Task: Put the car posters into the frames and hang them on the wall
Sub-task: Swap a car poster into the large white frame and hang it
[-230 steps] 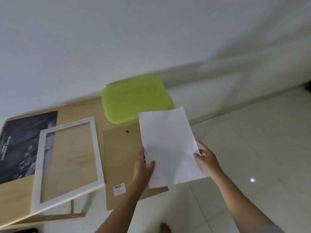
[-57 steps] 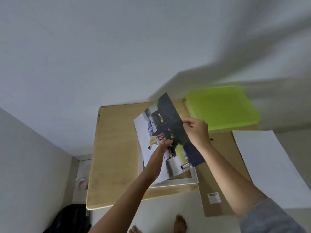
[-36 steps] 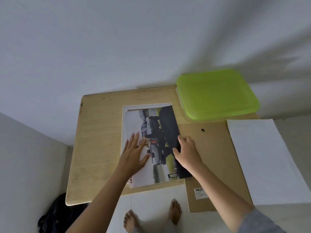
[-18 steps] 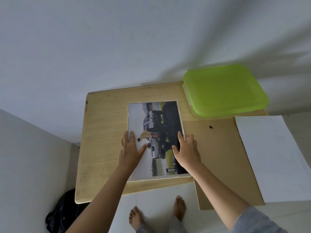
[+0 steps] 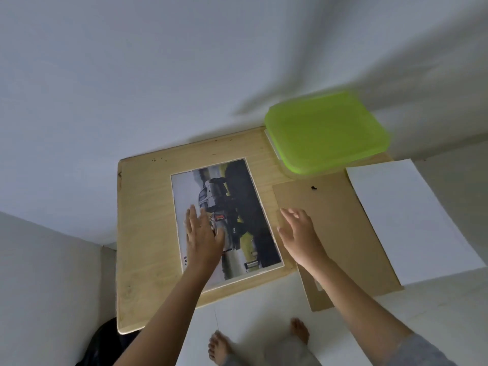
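Bare feet (image 5: 219,348) on the pale floor (image 5: 253,320), close against the tabletop (image 5: 145,233); the person stands right over the work. A dark bag (image 5: 103,347) sits under the near-left corner.

Left grip (image 5: 203,233): released, palm and straight fingers laid flat on the car poster (image 5: 237,207). Judged purpose: pinning the sheet so it stays square and does not curl.

The poster lies picture-side up inside the white frame (image 5: 243,279), which shows only as a thin rim around it. Frame lies flat on the tabletop, near its front edge.

Right grip (image 5: 298,233): released, fingers spread and loose, grasping nothing. It hangs over the left edge of the brown backing board (image 5: 348,233); contact cannot be told, as the fingers are blurred. Likely next step: bring the board over the poster to close the frame.

The board overhangs the front edge, probably parked within reach. A blank white sheet (image 5: 412,220) overlaps its right side, set aside.

Farther back, a green-lidded box (image 5: 324,130) stands against the wall (image 5: 158,75). Nothing hangs there yet.
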`<control>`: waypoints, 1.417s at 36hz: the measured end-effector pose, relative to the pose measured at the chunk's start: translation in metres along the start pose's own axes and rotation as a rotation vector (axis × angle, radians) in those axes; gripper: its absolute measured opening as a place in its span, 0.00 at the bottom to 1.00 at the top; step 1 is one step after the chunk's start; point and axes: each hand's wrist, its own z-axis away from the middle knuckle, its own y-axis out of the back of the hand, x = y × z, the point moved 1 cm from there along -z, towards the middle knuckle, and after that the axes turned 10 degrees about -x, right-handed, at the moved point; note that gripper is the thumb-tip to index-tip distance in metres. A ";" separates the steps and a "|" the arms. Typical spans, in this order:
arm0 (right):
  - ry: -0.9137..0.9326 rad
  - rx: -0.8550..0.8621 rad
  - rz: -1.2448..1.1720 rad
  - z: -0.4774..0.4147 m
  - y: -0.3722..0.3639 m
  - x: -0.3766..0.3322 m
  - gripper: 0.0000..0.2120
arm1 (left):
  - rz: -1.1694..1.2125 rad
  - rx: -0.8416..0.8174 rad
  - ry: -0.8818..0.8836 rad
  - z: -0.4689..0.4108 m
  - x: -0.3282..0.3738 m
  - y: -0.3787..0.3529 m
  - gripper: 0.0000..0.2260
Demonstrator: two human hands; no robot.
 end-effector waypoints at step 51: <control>-0.358 0.148 -0.347 0.026 0.071 0.136 0.27 | 0.241 -0.041 0.215 0.038 0.153 -0.121 0.29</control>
